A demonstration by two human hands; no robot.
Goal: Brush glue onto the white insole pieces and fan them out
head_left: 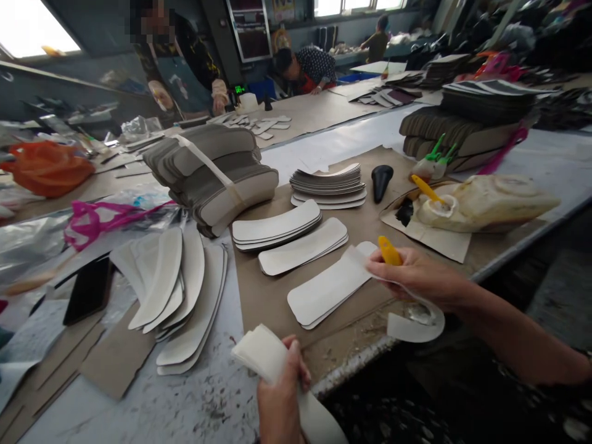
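My left hand [283,391] is closed around a bundle of thin white strips [264,353], held low in front of the table edge. In my right hand [416,274] is a yellow-handled tool [389,251], its working end hidden by my fingers. The same hand pinches a single white strip [416,332], which curls down past the table edge. That strip's far end lies over a pair of white curved pieces [326,293] on the brown board. Behind them are two small stacks of similar pieces [277,225] and a taller stack [328,185].
Fanned white pieces [171,296] and a phone [87,290] lie left. A banded bundle [217,166] stands behind. At right are a glue container [490,200] with a yellow handle in its opening, a black tool [382,182] and dark stacks [462,129]. People work further back.
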